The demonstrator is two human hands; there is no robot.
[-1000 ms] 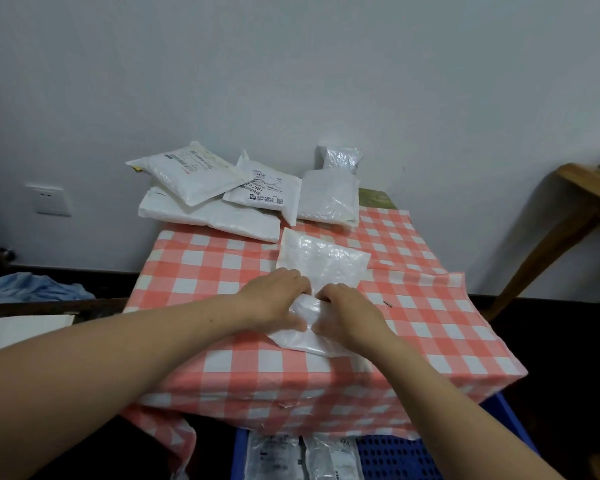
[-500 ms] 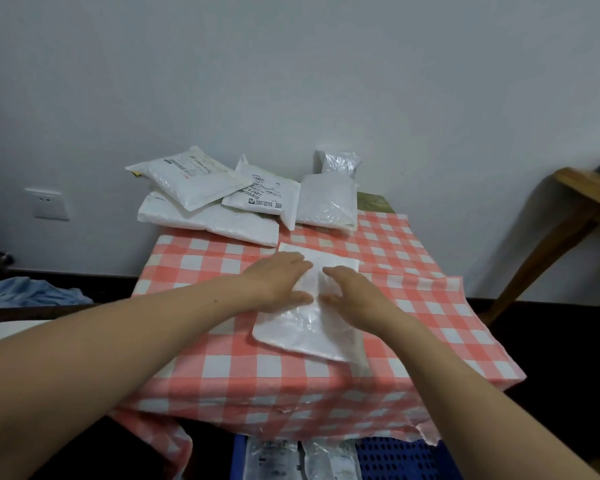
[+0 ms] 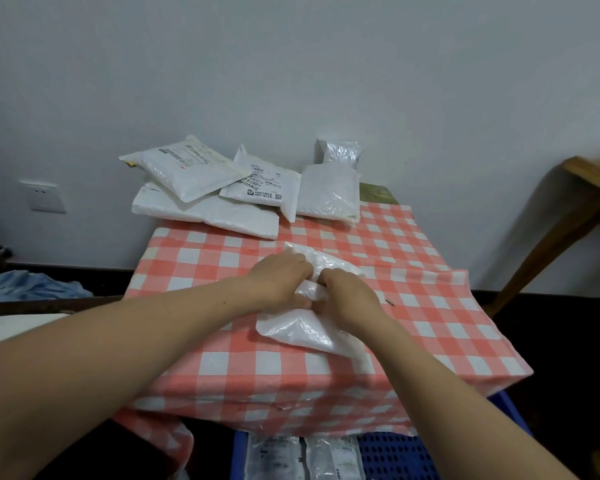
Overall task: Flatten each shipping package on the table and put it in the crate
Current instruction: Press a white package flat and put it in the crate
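Head view shows the left hand (image 3: 281, 282) and the right hand (image 3: 347, 296) close together on a white bubble mailer (image 3: 302, 332), which lies on the checked tablecloth (image 3: 430, 306) near the front edge. The curled fingers of both hands pinch its bunched middle. I judge that the flattening step is in hand. Next, the mailer needs pressing flat, then lowering into the blue crate (image 3: 395, 455) below.

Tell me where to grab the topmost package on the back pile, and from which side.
Take the topmost package by its near-left edge, coming from the front left. It lies askew on the big package with nothing on it, and that edge looks raised and free; its right end overlaps the labelled package.
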